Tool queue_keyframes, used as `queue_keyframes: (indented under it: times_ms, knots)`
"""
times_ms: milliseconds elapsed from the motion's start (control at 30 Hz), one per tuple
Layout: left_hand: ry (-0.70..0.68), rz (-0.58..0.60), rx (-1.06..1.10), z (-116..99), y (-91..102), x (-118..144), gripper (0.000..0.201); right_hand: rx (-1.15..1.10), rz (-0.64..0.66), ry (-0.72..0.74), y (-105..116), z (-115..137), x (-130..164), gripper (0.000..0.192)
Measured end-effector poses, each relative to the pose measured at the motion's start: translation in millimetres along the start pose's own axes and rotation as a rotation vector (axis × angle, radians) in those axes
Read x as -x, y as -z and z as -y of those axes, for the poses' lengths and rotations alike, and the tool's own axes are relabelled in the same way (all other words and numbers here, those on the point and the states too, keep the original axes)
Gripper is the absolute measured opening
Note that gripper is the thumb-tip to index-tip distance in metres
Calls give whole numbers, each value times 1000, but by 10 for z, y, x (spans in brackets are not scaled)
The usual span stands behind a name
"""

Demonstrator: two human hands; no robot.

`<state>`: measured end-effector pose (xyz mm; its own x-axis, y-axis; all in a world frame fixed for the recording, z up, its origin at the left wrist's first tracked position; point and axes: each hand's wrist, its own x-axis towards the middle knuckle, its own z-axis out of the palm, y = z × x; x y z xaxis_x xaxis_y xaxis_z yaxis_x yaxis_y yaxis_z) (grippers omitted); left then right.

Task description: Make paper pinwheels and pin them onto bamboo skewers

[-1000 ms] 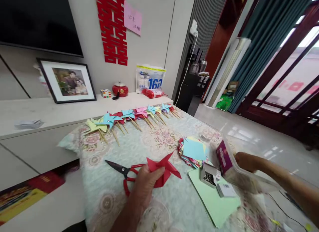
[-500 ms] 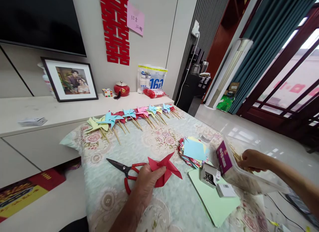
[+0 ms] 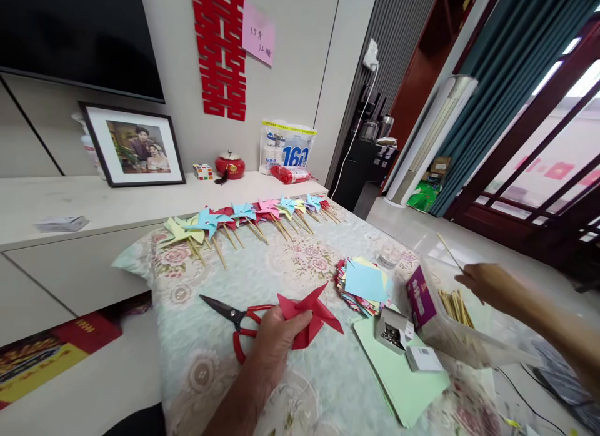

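Note:
My left hand (image 3: 276,330) pinches a folded red paper pinwheel (image 3: 312,314) at its middle, thumb on top. Scissors (image 3: 237,317) with red handles lie beside and partly under that hand, blades pointing to the upper left. Over the clear plastic box (image 3: 473,342) at the right, my right hand (image 3: 482,280) holds a thin wooden stick (image 3: 449,251) that slants upward. More wooden sticks (image 3: 455,308) stand in the box. Near it, a small open carton (image 3: 392,330) of metal pins rests on pale green paper sheets (image 3: 400,386).
Several finished pinwheels (image 3: 244,214) on sticks line the table's far edge. A stack of coloured paper squares (image 3: 365,283) lies right of centre, with a clear cup (image 3: 390,255) behind it. A small white carton (image 3: 424,358) sits by the plastic box. Beyond stands a white cabinet (image 3: 47,198).
My right hand has lifted out of the plastic box and risen slightly to the right, now with one stick in it. My left hand keeps the red pinwheel in nearly the same place.

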<state>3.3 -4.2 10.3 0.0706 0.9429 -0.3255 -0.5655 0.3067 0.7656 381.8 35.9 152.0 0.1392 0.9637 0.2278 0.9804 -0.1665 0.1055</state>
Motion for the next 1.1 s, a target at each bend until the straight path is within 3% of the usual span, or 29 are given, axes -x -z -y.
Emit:
queue_keyframes:
  times_ms: [33, 100, 167, 233, 333, 467, 600, 700, 833, 900, 1000, 1100]
  knots:
    - [-7, 6, 28, -18, -21, 12, 36, -25, 31, 41, 60, 144, 49, 37]
    - [-25, 20, 99, -59, -57, 34, 37, -288, 244, 194, 125, 547, 188, 34]
    - [-45, 16, 162, -99, -74, 51, 37, -570, 481, 238, 85, 1046, 356, 38]
    - [-67, 7, 213, -132, -73, 65, 38, -709, 678, 302, -55, 1537, 512, 35]
    - [-108, 45, 257, -164, -61, 84, 36, -798, 809, 406, -345, 2098, 680, 31]
    - [-127, 144, 232, -166, -68, 99, 27, -998, 945, 420, -660, 2417, 806, 29]
    - [-164, 1, 194, -101, -53, 51, 25, -1138, 1031, 468, -801, 2315, 819, 28]
    - [-216, -102, 92, -45, -17, -2, 25, -1310, 977, 466, -805, 2106, 746, 43]
    - [-291, -173, -133, 0, 14, -33, 20, -1522, 685, 323, -748, 1976, 668, 59]
    - [-336, -161, -261, 17, 14, -30, 15, -1563, 565, 286, -729, 2017, 675, 51]
    - [-417, -113, -449, 39, -4, -4, 10, -1536, 472, 330, -738, 2133, 724, 28]
    - [-474, -84, -569, 46, -35, 39, 8, -1515, 388, 364, -779, 2216, 769, 20]
